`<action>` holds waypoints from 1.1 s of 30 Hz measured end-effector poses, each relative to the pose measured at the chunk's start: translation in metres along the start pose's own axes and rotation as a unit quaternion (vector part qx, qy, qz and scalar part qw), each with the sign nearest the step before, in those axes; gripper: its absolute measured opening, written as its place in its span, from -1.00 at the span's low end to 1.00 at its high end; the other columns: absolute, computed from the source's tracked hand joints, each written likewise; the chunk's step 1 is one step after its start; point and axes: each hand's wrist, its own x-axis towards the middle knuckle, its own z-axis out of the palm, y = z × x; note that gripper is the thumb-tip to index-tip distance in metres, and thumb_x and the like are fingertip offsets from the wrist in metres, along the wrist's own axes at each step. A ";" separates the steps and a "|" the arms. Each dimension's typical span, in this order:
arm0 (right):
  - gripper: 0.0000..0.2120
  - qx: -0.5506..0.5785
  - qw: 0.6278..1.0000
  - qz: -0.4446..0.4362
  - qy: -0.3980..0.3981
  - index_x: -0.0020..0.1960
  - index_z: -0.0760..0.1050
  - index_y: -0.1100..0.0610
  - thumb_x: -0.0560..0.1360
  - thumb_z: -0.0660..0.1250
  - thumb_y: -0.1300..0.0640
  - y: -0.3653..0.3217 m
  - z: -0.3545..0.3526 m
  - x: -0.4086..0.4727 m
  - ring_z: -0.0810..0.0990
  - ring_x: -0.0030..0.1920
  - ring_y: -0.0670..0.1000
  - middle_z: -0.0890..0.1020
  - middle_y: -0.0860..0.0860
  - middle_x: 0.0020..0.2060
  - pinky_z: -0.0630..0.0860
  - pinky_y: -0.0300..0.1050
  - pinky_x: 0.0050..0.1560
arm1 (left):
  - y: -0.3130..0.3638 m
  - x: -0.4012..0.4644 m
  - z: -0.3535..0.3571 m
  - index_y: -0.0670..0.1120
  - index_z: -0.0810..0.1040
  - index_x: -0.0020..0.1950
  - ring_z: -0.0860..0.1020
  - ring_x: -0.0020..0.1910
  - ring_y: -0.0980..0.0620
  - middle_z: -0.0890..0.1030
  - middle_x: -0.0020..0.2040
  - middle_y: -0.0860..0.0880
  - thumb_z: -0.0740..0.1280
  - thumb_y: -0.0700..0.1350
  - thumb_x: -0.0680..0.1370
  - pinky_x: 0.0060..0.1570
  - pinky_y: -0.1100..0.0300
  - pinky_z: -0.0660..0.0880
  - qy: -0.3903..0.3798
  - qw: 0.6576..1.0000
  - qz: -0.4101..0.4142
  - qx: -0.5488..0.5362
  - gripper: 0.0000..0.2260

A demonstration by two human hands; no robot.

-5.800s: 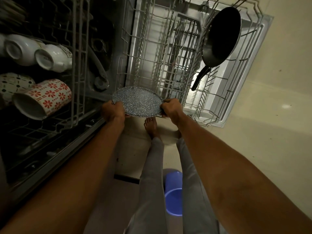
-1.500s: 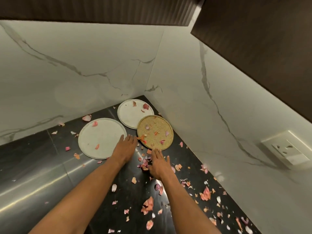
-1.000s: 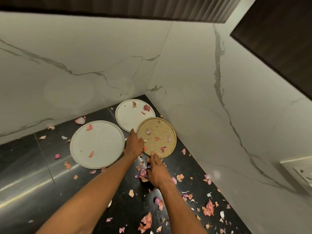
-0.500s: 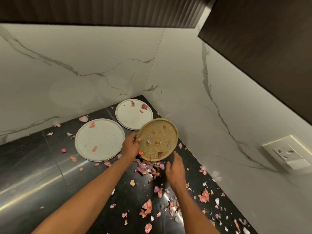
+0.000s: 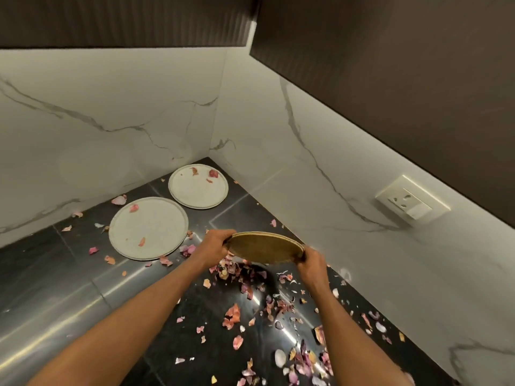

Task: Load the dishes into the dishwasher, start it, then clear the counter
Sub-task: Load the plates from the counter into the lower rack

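- Your left hand [image 5: 216,243] and right hand [image 5: 312,261] grip the round golden textured plate [image 5: 264,247], tilted above the black worktop [image 5: 83,288].
- Tilt further and it may slip.

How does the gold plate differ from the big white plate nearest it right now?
The gold plate is lifted and tilted, gripped at its rim by the left hand and right hand; the big white plate lies flat on the counter, untouched. The white one carries a few peels; none show on the gold one. Both are round.
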 end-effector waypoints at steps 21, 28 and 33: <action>-0.56 -0.077 0.991 -0.017 0.107 0.35 0.61 -0.10 0.54 0.45 0.25 0.094 -0.064 -0.217 0.72 -0.09 0.02 0.75 0.00 -0.01 0.68 -0.01 0.04 | 0.098 -0.104 0.082 -0.15 0.68 0.07 0.67 -0.17 -0.11 0.71 -0.05 -0.12 0.48 -0.46 0.34 -0.19 0.08 0.63 -0.027 0.914 0.320 0.248 -0.63; -0.63 -0.020 0.983 0.092 0.161 0.17 0.72 -0.12 0.51 0.44 0.29 0.174 -0.078 -0.333 0.73 -0.14 0.00 0.77 -0.05 -0.10 0.60 -0.11 -0.09 | 0.142 -0.205 0.165 -0.06 0.68 -0.02 0.64 -0.21 -0.11 0.69 -0.17 -0.07 0.38 -0.45 0.35 -0.24 0.09 0.55 -0.062 0.950 0.257 0.167 -0.65; -0.84 0.087 0.944 0.231 0.218 -0.03 0.66 0.07 0.46 0.41 0.29 0.225 -0.079 -0.438 0.71 -0.08 0.22 0.74 0.11 -0.15 0.51 -0.01 -0.20 | 0.188 -0.285 0.216 -0.09 0.65 -0.04 0.58 -0.19 -0.05 0.66 -0.17 -0.07 0.30 -0.42 0.45 -0.22 0.11 0.48 -0.123 0.970 0.177 0.114 -0.73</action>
